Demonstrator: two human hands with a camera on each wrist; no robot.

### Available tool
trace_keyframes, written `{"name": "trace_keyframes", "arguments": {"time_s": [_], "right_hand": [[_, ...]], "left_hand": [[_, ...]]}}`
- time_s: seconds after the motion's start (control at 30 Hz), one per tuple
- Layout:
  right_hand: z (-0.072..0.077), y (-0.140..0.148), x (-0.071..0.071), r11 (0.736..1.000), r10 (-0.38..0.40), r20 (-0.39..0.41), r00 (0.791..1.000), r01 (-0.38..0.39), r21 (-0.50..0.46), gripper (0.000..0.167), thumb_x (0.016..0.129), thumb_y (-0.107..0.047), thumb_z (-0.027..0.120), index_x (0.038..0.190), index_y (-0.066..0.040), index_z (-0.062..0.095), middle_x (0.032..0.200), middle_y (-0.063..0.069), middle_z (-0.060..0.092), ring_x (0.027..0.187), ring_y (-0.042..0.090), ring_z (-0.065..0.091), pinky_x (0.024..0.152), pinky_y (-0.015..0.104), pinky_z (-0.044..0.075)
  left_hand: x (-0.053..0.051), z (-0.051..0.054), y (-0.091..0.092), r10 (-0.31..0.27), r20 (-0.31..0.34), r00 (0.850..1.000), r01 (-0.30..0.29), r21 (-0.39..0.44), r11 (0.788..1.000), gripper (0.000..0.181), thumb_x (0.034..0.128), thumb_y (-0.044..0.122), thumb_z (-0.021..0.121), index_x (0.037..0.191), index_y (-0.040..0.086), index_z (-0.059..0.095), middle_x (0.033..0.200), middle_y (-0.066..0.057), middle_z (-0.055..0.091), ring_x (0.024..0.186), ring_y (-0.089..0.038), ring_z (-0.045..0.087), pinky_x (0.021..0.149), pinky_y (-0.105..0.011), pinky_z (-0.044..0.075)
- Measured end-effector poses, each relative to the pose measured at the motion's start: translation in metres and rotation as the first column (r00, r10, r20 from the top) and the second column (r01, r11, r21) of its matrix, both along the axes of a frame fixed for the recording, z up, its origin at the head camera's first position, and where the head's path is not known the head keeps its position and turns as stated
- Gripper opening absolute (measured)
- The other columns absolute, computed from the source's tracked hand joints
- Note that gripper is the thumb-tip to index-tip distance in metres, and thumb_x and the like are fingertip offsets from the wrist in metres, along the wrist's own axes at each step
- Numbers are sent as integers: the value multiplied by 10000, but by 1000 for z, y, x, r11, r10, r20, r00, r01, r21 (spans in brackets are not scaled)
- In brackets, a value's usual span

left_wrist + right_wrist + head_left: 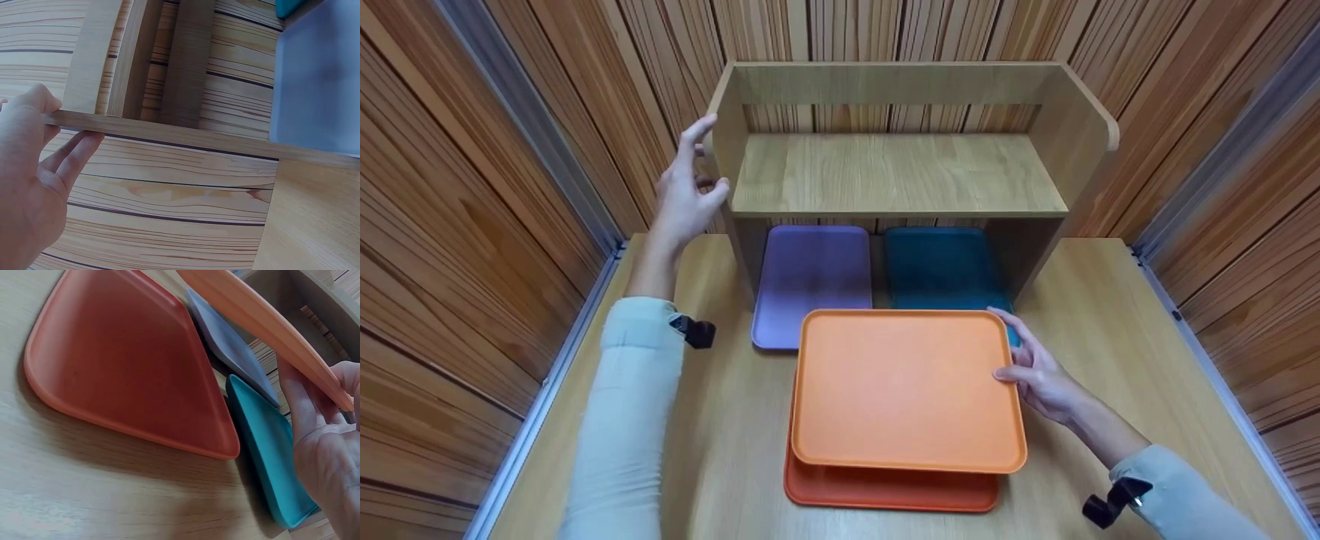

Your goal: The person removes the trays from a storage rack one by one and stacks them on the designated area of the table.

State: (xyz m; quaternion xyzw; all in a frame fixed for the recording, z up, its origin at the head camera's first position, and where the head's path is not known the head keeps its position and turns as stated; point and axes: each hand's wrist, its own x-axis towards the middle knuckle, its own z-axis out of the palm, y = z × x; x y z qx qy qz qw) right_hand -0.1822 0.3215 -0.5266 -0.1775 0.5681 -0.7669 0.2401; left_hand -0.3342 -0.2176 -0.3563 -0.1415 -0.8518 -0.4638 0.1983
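An orange tray (907, 390) is raised over a red-orange tray (892, 491) that lies on the table. My right hand (1046, 379) pinches the orange tray at its right edge, thumb on top and fingers beneath, as the right wrist view shows. My left hand (686, 187) grips the left side panel of a small wooden shelf (896, 172); in the left wrist view the thumb and fingers lie on opposite sides of the panel's edge (185, 138). Under the shelf board lie a purple tray (817, 270) and a teal tray (941, 266), side by side.
The light wood table (1110, 330) carries the shelf and trays. Wood-patterned walls (450, 247) enclose it at the back and both sides, with metal strips (1222, 375) along the table's side edges. The purple and teal trays reach out past the shelf's front.
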Motion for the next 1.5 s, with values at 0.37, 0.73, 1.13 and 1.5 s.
{"name": "trace_keyframes", "arguments": {"time_s": [0.37, 0.73, 1.13, 1.5], "right_hand": [[-15, -1, 2, 998, -29, 19, 999, 28, 50, 882, 1073, 149, 543, 1711, -405, 291, 1464, 5, 721, 1222, 232, 833, 955, 356, 688], [-38, -1, 10, 998, -24, 14, 1000, 23, 64, 865, 1060, 150, 550, 1688, -410, 349, 1359, 25, 791, 1142, 202, 853, 940, 364, 695], [-56, -4, 19, 998, 25, 69, 997, -28, 49, 882, 1081, 130, 532, 1712, -444, 308, 1467, 8, 715, 1158, 193, 836, 934, 346, 704], [-59, -10, 18, 988, -42, 116, 992, 24, 151, 905, 1069, 96, 602, 1760, -384, 270, 1478, -11, 679, 1154, 212, 831, 911, 395, 714]], "left_hand": [[-1, 2, 0, 1, -10, 1000, -1, -3, 1000, 803, 1068, -4, 610, 1735, 361, 351, 1782, -131, 407, 1540, -297, 512, 1151, -520, 605], [0, -1, -2, -3, -23, 1000, 3, 9, 1000, 799, 1056, -12, 602, 1733, 338, 364, 1785, -95, 411, 1536, -258, 515, 1120, -494, 606], [2, -1, -1, -1, -2, 1000, 1, 5, 1000, 812, 1063, -11, 609, 1734, 367, 351, 1724, -163, 454, 1476, -304, 567, 1129, -521, 620], [1, -1, -1, -4, -9, 1000, 4, -4, 1000, 807, 1061, -8, 601, 1738, 351, 347, 1762, -122, 431, 1522, -287, 525, 1127, -519, 609]]}}
